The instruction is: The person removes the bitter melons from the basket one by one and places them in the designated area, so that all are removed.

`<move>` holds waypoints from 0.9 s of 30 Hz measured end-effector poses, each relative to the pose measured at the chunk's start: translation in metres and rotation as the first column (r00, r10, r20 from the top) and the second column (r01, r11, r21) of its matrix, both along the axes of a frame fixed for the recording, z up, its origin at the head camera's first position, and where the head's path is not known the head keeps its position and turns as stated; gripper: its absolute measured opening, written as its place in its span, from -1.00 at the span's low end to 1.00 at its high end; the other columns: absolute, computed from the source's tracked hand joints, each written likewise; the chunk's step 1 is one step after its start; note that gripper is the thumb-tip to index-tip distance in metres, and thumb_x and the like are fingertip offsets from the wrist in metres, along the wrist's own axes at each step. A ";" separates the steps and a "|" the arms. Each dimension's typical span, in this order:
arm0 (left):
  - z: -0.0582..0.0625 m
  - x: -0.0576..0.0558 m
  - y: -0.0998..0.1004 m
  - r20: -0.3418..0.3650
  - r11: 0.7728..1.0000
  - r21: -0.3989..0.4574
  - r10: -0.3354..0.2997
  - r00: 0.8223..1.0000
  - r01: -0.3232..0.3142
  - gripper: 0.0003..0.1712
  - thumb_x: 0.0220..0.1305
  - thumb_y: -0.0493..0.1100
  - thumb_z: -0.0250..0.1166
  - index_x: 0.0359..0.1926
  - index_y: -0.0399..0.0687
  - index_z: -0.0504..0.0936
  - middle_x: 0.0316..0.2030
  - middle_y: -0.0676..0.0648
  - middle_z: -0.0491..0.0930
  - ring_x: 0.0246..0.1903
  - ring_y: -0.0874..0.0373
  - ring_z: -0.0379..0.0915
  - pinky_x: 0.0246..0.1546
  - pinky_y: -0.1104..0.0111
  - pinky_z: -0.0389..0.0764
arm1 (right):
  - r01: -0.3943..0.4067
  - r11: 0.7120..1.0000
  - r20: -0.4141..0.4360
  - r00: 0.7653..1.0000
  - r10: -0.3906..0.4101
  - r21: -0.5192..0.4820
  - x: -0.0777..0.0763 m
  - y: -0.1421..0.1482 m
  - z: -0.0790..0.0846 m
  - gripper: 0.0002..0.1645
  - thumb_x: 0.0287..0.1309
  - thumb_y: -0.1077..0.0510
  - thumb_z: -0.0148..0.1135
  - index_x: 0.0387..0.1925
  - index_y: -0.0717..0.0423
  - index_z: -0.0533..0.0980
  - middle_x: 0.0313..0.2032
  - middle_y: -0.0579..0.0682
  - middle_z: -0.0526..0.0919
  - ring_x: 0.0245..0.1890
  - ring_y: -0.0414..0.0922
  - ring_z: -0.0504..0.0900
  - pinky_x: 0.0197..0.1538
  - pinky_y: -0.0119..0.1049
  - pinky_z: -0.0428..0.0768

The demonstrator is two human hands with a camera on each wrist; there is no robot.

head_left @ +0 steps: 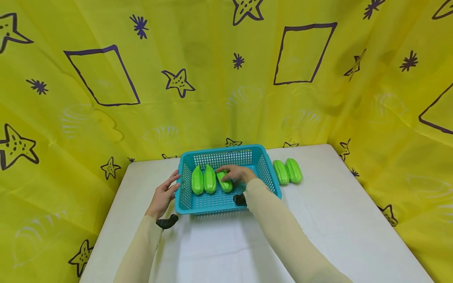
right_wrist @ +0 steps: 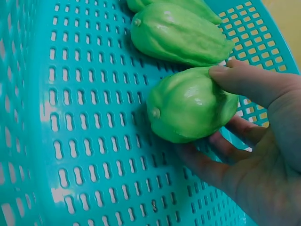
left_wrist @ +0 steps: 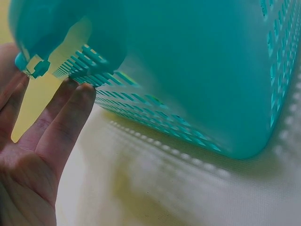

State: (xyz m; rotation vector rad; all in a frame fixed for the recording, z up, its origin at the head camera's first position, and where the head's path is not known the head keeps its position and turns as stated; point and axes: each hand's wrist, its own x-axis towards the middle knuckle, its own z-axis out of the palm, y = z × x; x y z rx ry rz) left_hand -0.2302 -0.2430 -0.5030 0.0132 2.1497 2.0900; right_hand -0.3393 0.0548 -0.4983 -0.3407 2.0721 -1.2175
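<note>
My right hand (head_left: 238, 173) is inside a blue-green plastic basket (head_left: 219, 204). Its thumb and fingers grip a glossy, bright green, ridged, elongated fruit (right_wrist: 188, 106), its small stub visible in the right wrist view. That fruit sits close to the basket's perforated floor; I cannot tell whether it touches. Two similar green fruits, one at far left (head_left: 197, 181) and one in the middle (head_left: 210, 180), lie side by side to its left. My left hand (head_left: 163, 197) is at the basket's left side, fingers extended, the fingertips (left_wrist: 86, 92) at the outer wall.
Right of the basket, two more green fruits (head_left: 287, 171) lie together on the white-covered table (head_left: 226, 251). A yellow patterned curtain (head_left: 212, 118) encloses the back and sides. Black straps (head_left: 167, 222) sit at the wrists.
</note>
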 end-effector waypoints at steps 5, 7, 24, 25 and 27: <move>-0.001 -0.001 0.000 0.003 1.000 0.004 -0.002 1.000 0.002 -0.43 0.48 -0.20 0.10 0.44 -0.16 0.27 0.51 0.11 0.00 0.42 -0.02 0.09 0.06 0.42 0.54 | 0.012 1.000 0.005 1.000 -0.012 -0.008 0.001 0.004 0.003 -0.40 0.31 0.25 0.16 0.36 -0.06 0.38 0.45 0.23 0.09 0.36 0.18 0.24 0.17 0.14 0.48; -0.001 -0.001 0.000 0.001 1.000 0.010 -0.003 1.000 0.003 -0.43 0.48 -0.21 0.10 0.44 -0.17 0.27 0.51 0.11 0.00 0.42 -0.03 0.10 0.05 0.43 0.54 | 0.015 1.000 -0.006 1.000 -0.015 -0.011 0.001 0.005 0.003 -0.41 0.32 0.23 0.15 0.36 -0.06 0.37 0.45 0.22 0.10 0.36 0.18 0.25 0.18 0.12 0.49; -0.003 -0.001 -0.001 -0.022 1.000 0.006 -0.010 1.000 0.010 -0.41 0.46 -0.18 0.12 0.44 -0.19 0.25 0.52 0.09 0.00 0.43 -0.03 0.06 0.06 0.43 0.54 | 0.106 0.993 -0.068 0.992 -0.109 -0.051 -0.004 0.016 -0.001 -0.39 0.28 0.11 0.27 0.34 0.03 0.40 0.44 0.24 0.14 0.33 0.24 0.28 0.07 0.14 0.56; -0.003 -0.001 -0.001 -0.020 1.000 0.005 -0.009 1.000 0.010 -0.41 0.47 -0.18 0.12 0.44 -0.19 0.25 0.52 0.09 -0.01 0.43 -0.02 0.05 0.06 0.43 0.54 | 0.110 0.993 -0.075 0.991 -0.114 -0.047 -0.004 0.017 -0.001 -0.39 0.28 0.10 0.28 0.34 0.03 0.40 0.44 0.24 0.14 0.34 0.23 0.28 0.07 0.13 0.56; -0.002 -0.001 -0.001 -0.015 1.000 0.004 -0.006 1.000 0.007 -0.41 0.47 -0.18 0.12 0.44 -0.19 0.26 0.52 0.09 0.00 0.44 0.00 0.02 0.06 0.44 0.53 | 0.116 0.993 -0.086 0.989 -0.119 -0.036 -0.005 0.018 0.001 -0.39 0.28 0.10 0.28 0.34 0.03 0.40 0.43 0.24 0.15 0.34 0.22 0.28 0.07 0.11 0.57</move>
